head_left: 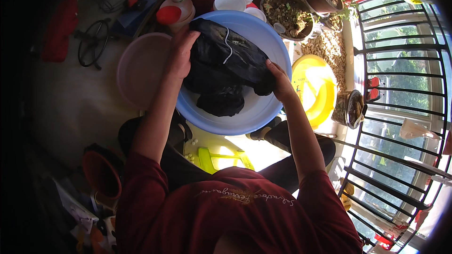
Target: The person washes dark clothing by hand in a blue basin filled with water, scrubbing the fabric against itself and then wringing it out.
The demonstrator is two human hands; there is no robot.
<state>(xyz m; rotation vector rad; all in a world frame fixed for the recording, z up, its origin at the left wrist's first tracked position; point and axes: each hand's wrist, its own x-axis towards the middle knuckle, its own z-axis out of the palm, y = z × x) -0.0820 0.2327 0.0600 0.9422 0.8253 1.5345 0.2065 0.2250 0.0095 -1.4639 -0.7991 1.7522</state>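
A dark, wet-looking black garment with a white drawstring (228, 47) is stretched between my hands over a large light-blue basin (226, 130). My left hand (181, 55) is closed on its left end, thumb on top. My right hand (281, 81) grips its right end, with the thumb over the cloth and the other fingers partly hidden. The lower part of the garment hangs in a bunch toward the basin's pale inside. What lies beneath the cloth is hidden.
Left of the blue basin sits a pink basin (136, 73); to its right is a yellow basin (316, 113) in sunlight. White bowls (230, 2) and plant pots (287, 14) crowd the far side. Black window bars (400, 47) run along the right. A green plastic stool (205, 159) lies between my legs.
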